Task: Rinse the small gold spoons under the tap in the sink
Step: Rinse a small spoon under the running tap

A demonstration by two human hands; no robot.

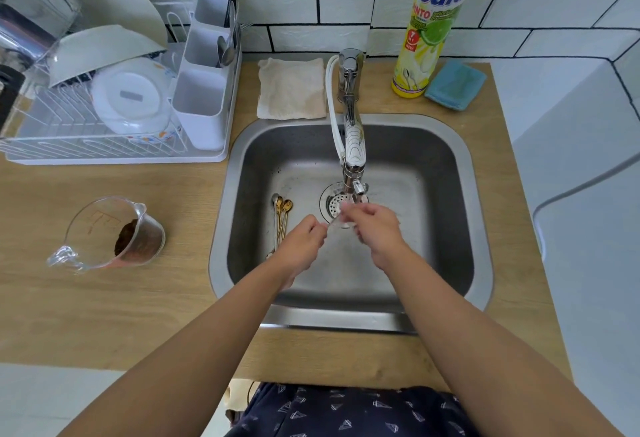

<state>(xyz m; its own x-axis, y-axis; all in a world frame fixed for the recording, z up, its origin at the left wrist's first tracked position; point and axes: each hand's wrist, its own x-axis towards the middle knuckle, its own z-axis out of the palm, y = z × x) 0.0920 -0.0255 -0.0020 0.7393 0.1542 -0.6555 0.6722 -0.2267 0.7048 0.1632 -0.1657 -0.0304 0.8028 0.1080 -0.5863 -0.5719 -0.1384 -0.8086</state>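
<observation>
The square stainless-steel sink [433, 173] sits in a pale wooden countertop [104, 298], with a white wire dish rack [69, 146] well to its left. The chrome tap [353, 146] reaches out over the round perforated drain strainer [332, 203]. Both hands meet just below the spout: the left hand [303, 246] pinches what looks like one end of a thin blurred spoon [334, 221], and the right hand [375, 225] closes on its other end. Whether it is gold I cannot tell. A bunch of small gold spoons [282, 217] lies on the sink floor, just left of the strainer. To rinse well, I judge the spoon should be turned under the stream, fingertips rubbing bowl and handle.
</observation>
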